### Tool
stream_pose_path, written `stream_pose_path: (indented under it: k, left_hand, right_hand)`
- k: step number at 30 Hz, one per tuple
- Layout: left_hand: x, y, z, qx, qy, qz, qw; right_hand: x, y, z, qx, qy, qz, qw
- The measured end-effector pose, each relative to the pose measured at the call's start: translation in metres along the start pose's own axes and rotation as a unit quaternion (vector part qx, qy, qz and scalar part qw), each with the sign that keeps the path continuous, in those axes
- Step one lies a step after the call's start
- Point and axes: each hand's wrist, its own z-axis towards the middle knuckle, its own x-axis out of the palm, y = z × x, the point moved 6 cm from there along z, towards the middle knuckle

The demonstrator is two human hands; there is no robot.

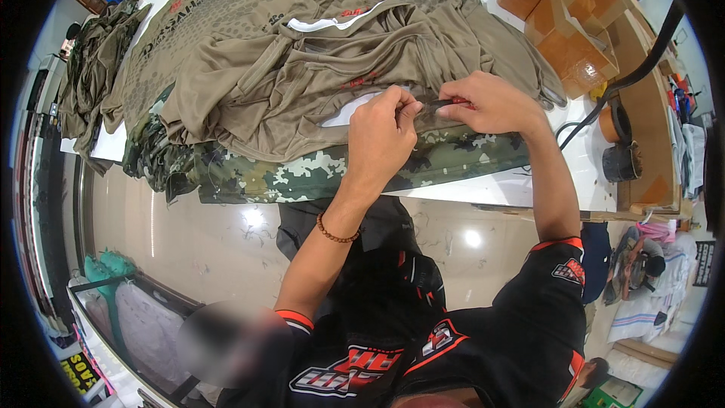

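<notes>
An olive-brown shirt (257, 98) lies rumpled over other garments on the white table. My left hand (381, 128) is closed in a pinch at the shirt's near right edge; the exact bit of cloth or thread between its fingertips is too small to tell. Just right of it, my right hand (491, 102) grips a slim red-and-black tool (458, 103) that looks like thread snips, its dark tip pointing at the left fingertips. Beneath the shirt, a green camouflage garment (302, 175) shows along the table's front edge.
Cardboard boxes (570, 30) stand at the back right. A thick black cable (642, 72) curves down beside rolls of tape (615, 121). Dark patterned garments (102, 68) are heaped at the far left. Below left is a metal-framed bin (143, 317) with bags.
</notes>
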Motion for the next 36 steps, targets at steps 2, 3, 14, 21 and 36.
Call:
stream_pose_path:
  k: [2, 3, 14, 21, 36]
  left_hand:
    - [0.000, 0.000, 0.000, 0.000, 0.001, 0.000, 1.000]
    - [0.000, -0.001, 0.000, 0.005, 0.000, 0.000, 1.000]
    - [-0.034, -0.010, -0.012, -0.011, -0.019, -0.054, 0.998]
    - [-0.240, 0.018, -0.036, -0.028, -0.331, 0.168, 0.928]
    - [-0.118, 0.032, -0.022, -0.021, -0.012, 0.179, 0.983]
  right_hand:
    - [0.001, 0.002, 0.001, 0.012, 0.017, -0.001, 1.000]
    - [0.001, 0.004, 0.001, 0.003, 0.011, -0.006, 1.000]
    - [0.000, 0.005, 0.008, 0.003, 0.034, 0.023, 0.999]
    - [-0.004, 0.027, 0.014, -0.014, -0.047, 0.099, 0.994]
    - [0.012, 0.021, 0.022, 0.113, -0.274, -0.078, 0.952]
